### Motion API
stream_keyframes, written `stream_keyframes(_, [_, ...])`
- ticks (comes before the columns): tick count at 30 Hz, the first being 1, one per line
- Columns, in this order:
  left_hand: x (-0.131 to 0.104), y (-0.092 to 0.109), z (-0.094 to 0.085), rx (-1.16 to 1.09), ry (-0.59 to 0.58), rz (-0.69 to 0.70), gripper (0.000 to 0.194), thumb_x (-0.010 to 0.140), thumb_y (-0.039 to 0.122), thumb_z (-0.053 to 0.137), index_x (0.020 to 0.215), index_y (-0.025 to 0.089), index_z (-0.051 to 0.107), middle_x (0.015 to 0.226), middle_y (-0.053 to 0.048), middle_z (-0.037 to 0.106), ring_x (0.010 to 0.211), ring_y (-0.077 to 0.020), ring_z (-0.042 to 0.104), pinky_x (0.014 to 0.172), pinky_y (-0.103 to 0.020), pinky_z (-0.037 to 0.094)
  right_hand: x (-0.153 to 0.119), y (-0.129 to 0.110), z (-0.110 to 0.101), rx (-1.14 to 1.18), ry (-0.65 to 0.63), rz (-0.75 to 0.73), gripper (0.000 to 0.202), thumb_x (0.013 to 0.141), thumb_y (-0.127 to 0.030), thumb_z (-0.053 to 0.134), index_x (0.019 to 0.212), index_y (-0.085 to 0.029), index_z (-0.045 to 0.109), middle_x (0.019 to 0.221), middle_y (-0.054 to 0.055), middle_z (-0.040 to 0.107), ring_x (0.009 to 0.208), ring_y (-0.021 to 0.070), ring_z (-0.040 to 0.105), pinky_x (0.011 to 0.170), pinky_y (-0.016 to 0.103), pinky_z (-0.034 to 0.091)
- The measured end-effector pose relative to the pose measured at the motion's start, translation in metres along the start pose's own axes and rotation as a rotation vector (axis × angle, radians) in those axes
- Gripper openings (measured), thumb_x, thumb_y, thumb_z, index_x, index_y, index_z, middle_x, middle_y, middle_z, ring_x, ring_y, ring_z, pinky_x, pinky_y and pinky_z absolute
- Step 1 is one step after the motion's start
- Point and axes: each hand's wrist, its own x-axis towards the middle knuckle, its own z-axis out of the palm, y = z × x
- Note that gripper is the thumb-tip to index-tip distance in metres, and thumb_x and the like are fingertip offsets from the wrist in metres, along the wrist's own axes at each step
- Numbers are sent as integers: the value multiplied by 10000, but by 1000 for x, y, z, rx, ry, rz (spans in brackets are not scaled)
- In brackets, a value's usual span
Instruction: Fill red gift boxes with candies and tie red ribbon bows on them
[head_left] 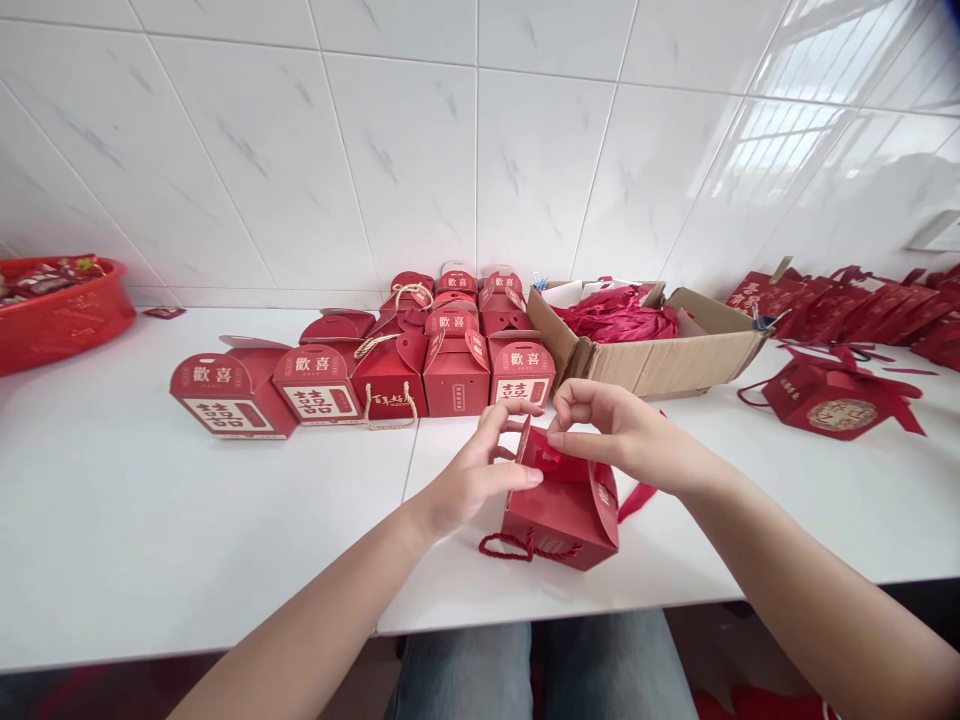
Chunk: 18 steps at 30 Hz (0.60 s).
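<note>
Thumb to one side and fingers to the other, the left hand point(469, 470) clasps the red gift box point(559, 515) by its raised left flap point(532, 450). Over the top opening the right hand point(626, 435) bends with thumb and forefinger drawn together at a red ribbon point(551, 456) – from where I stand I can't tell whether they have really caught it. Most of the box sits below the grip: its flap lies between the left thumb and fingers, its opening under the right fingertips. It rests on the white table point(225, 550), on the near side of the cardboard carton point(660, 365), by the carton's left end.

I'd judge the box light and fairly stiff, thin card that creases if squeezed and slides easily on a smooth top. Its lower walls look the safest hold; the flap wants only a gentle pinch, and the ribbon should be soft and slippery. A twisted cord handle point(530, 545) droops at its near wall.

Bundled ribbons point(622, 318) fill part of the carton. Left of it stand rows of finished-looking boxes point(315, 385) – and farther left, a red plastic basin point(67, 315). Right of it lies a box with a round emblem point(821, 400).
</note>
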Motion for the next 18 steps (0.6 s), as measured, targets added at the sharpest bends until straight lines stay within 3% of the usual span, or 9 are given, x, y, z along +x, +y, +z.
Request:
stream_keyframes(4, [0, 0, 0, 5, 2, 7, 488, 706, 240, 590, 1171, 294, 450, 1343, -33, 430, 1192, -253, 441, 866, -375, 418, 2, 5, 0, 39, -39, 52, 179, 784, -253, 630, 779, -195, 460, 770, -17, 569, 644, 99, 519, 570, 215, 414])
stream_keyframes(18, [1, -2, 0, 6, 0, 18, 466, 704, 238, 584, 1150, 295, 458, 1220, -37, 486, 1132, -236, 462, 836, -356, 421, 8, 1, 0, 77, -54, 64, 125, 774, -227, 626, 837, -186, 526, 799, 8, 609, 719, 132, 568, 639, 249, 451])
